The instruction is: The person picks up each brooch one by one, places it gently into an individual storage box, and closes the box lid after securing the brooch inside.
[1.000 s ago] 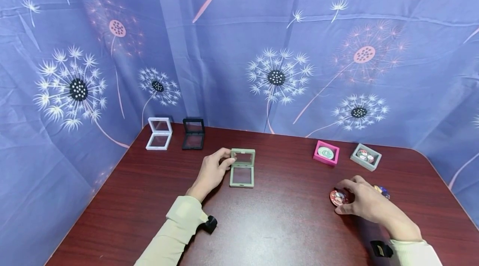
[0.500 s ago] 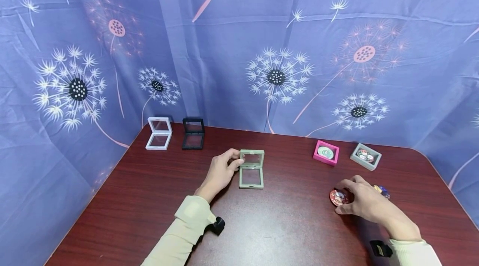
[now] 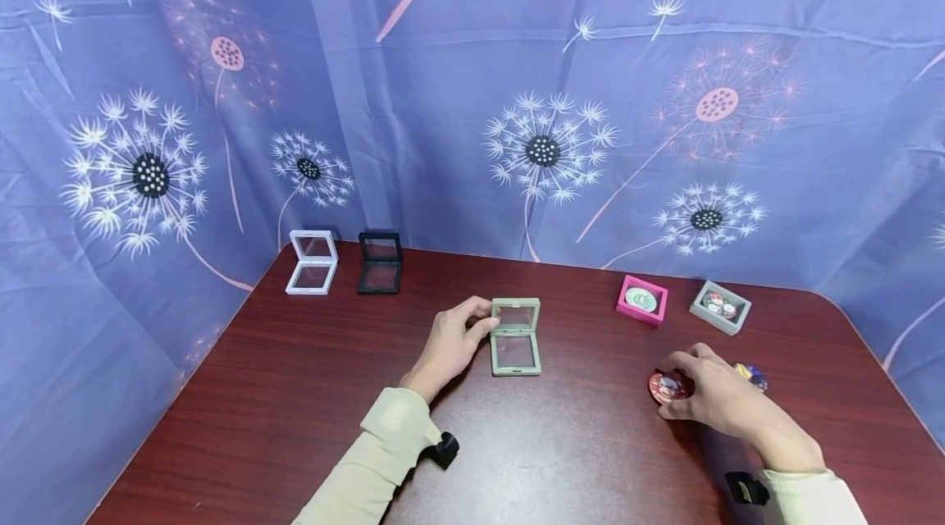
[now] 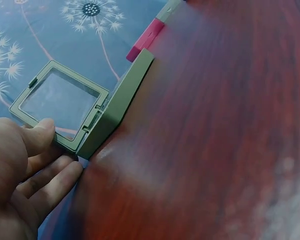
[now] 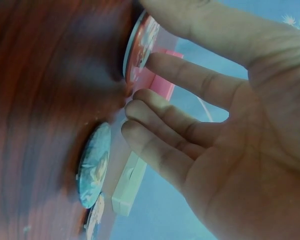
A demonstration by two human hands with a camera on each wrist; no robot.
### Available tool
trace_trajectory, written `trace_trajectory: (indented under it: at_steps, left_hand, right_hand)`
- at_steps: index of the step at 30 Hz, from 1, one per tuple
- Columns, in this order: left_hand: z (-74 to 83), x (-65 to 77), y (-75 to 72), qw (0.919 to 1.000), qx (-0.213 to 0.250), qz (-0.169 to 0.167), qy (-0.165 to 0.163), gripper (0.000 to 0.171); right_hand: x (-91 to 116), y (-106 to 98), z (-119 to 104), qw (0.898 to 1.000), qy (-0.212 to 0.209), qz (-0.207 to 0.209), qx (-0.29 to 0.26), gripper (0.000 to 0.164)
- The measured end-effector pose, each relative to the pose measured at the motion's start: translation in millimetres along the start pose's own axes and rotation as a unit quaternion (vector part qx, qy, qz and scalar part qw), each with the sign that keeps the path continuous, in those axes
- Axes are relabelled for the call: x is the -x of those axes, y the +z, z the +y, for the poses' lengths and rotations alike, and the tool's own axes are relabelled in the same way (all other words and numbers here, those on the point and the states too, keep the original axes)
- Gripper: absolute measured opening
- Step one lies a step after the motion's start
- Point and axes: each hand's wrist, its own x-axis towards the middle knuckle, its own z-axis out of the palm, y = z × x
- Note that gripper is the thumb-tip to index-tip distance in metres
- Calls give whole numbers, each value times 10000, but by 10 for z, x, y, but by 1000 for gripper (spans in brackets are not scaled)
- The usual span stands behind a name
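Observation:
My left hand pinches the left edge of the raised lid on a sage-green hinged display case, with the thumb on the front. The case is unfolded in an L, its base on the table and its windows see-through. In the left wrist view the thumb overlaps the lid frame. Farther right, my right hand grips a round red badge by its rim between thumb and index finger. Partly behind that hand lies a blue and yellow badge. The right wrist view shows a teal badge beside the loose fingers.
A white hinged case and a black one stand unfolded at the back left. At the back right lie a pink case and a grey case, each with round printed contents. A blue dandelion-print curtain borders the table.
My left hand has slid the green case to the right and slightly nearer across the table. The right hand stays at the red badge.

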Motion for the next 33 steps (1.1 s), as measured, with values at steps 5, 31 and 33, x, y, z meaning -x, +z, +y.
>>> trace_trajectory:
  at_steps: [5,31,33]
  left_hand:
    - [-1,15,15,10000,45,-60,-53,22]
    - [-63,53,-139,9769,-901,-1935,63,92]
    - [-66,41,-116,9757,-1021,-1938,107,87]
  right_hand:
    - [2,7,-2,10000,24,8,-21,56]
    - [-9,-16,18,9999,-22,-109,23,55]
    - [3,-19,24,10000,-36,-66,54,54]
